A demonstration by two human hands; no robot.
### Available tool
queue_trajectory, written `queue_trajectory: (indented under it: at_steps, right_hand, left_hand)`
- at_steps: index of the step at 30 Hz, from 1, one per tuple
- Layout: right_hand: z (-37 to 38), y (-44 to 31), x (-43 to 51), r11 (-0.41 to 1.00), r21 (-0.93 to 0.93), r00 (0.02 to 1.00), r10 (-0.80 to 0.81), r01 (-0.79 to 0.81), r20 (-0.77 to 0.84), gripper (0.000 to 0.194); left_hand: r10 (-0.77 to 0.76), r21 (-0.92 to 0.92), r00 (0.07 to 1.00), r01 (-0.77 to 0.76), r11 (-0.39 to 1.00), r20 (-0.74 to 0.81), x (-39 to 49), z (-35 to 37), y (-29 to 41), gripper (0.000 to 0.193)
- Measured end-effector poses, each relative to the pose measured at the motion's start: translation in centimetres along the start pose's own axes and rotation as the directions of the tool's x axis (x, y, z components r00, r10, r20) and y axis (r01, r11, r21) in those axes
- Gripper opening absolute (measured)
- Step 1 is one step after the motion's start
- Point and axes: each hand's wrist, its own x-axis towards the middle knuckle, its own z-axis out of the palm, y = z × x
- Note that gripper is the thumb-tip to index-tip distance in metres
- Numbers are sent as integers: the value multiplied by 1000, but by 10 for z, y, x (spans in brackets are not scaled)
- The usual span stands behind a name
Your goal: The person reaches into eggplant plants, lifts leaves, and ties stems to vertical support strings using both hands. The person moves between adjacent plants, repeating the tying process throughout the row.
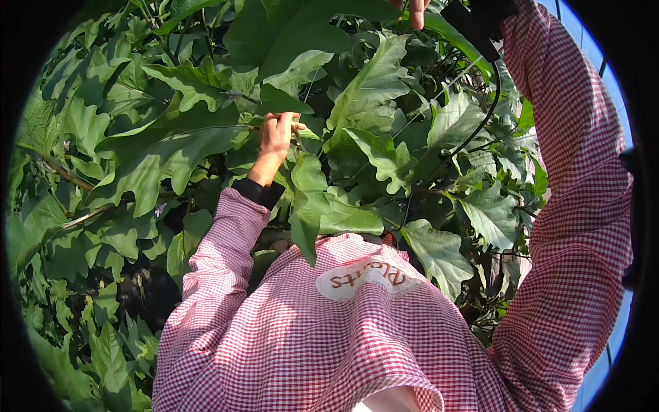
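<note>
Amid large, lobed green leaves, my left hand (277, 135) is closed around a thin green stem (297, 138) of the plant. A broad leaf (175, 149) reaches out to the left of that hand, and a narrower leaf (309, 193) hangs just below it. Of my right hand (416, 11) only the fingertips show at the top edge, beside a big dark green leaf (304, 31); the rest is cut off or hidden, and what it holds cannot be seen. A black object with a thin black cable (497, 92) is near my right cuff.
Dense leafy plants with small purple flowers (159, 209) surround me. A woody branch (77, 221) crosses at the left. Thin strings (412, 119) run diagonally through the leaves on the right. My checked garment (350, 329) fills the lower middle. Blue sheeting (600, 376) shows at the right rim.
</note>
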Motion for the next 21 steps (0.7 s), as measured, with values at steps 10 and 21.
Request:
queue_trajectory:
  at_steps: [10, 21]
  right_hand:
    - [12, 5, -101, 944, 184, 949, 232, -272, 212, 35]
    - [55, 51, -220, 774, 381, 853, 382, -505, 356, 34]
  left_hand:
    - [-43, 275, 997, 58, 960, -60, 17, 8, 106, 50]
    - [-483, 608, 481, -142, 781, 732, -67, 173, 50, 46]
